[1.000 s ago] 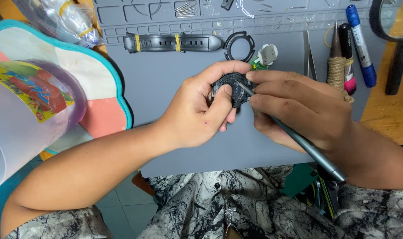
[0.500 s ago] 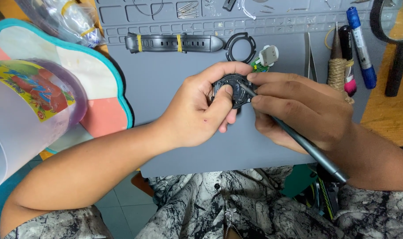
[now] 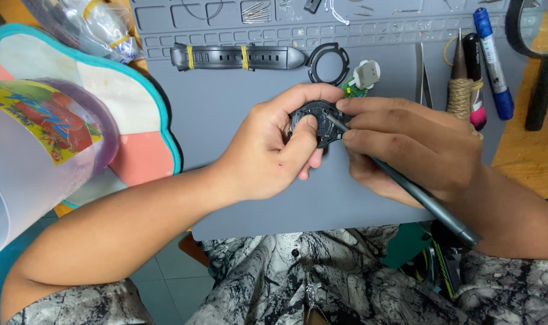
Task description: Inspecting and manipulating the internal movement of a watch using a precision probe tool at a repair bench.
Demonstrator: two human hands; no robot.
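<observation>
Watch case (image 3: 313, 122), black, round: clamped in left hand (image 3: 274, 150) above grey mat (image 3: 226, 114), thumb across its face. Right hand (image 3: 406, 144) closed on thin grey tool (image 3: 418, 195), tip touching the case. On mat beyond: black strap (image 3: 238, 57), bezel ring (image 3: 328, 62), tweezers (image 3: 421, 75), blue pen (image 3: 493, 63).

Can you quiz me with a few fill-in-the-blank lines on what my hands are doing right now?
1. The black watch case is gripped in the ____ hand.
2. The right hand holds a slim grey tool whose tip touches the ____.
3. The black strap lying on the grey mat has two ____ bands around it.

Missing words: left; watch case; yellow
</observation>
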